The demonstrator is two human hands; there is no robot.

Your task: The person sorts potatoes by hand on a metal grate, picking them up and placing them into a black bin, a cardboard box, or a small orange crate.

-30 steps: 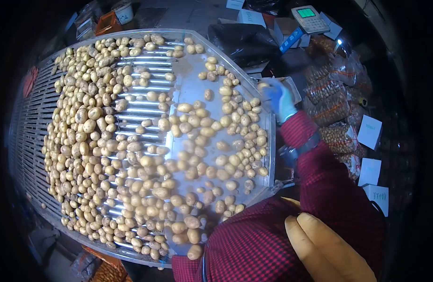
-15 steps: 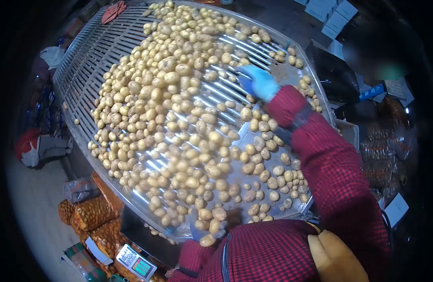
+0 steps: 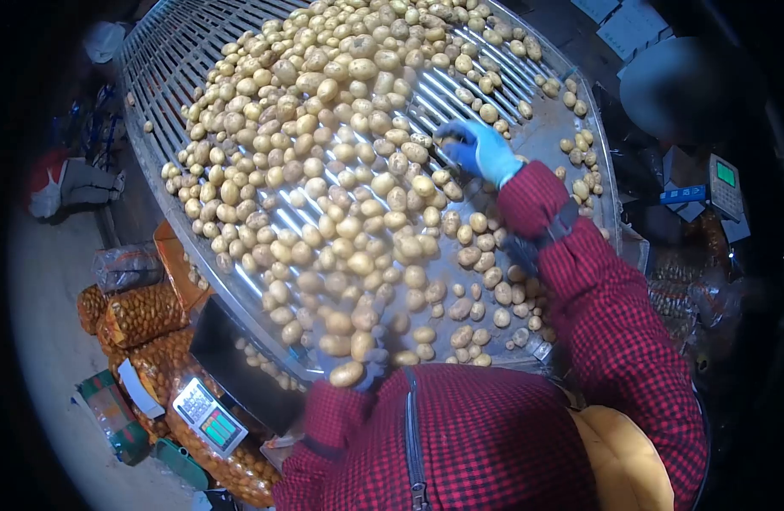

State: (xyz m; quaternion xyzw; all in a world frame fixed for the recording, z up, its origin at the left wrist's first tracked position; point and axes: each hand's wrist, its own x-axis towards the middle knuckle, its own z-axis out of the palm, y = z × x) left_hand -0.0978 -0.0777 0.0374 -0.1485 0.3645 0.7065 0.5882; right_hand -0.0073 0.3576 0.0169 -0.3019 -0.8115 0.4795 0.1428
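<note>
Many potatoes [image 3: 307, 128] lie heaped over a slatted metal sorting table [image 3: 183, 38]. My right hand [image 3: 477, 152], in a blue glove, reaches over the slats right of the heap, fingers apart and slightly bent, with nothing seen in it. At the table's near edge, my left hand [image 3: 366, 368] wears a bluish-grey glove and is closed around several potatoes [image 3: 347, 373], which partly cover its fingers. Small groups of potatoes [image 3: 468, 336] rest on the smooth metal part between my hands.
At the lower left lie net sacks of potatoes [image 3: 145, 315] and a scale display [image 3: 209, 417]. Another scale display [image 3: 726, 183] stands at the right. A bent-over person [image 3: 72, 183] is at the far left. White boxes [image 3: 634, 25] sit at the upper right.
The view has shifted, so the table sits higher. My right hand is nearer the heap's edge, fingers still apart. My left hand still holds potatoes and shows more clearly.
</note>
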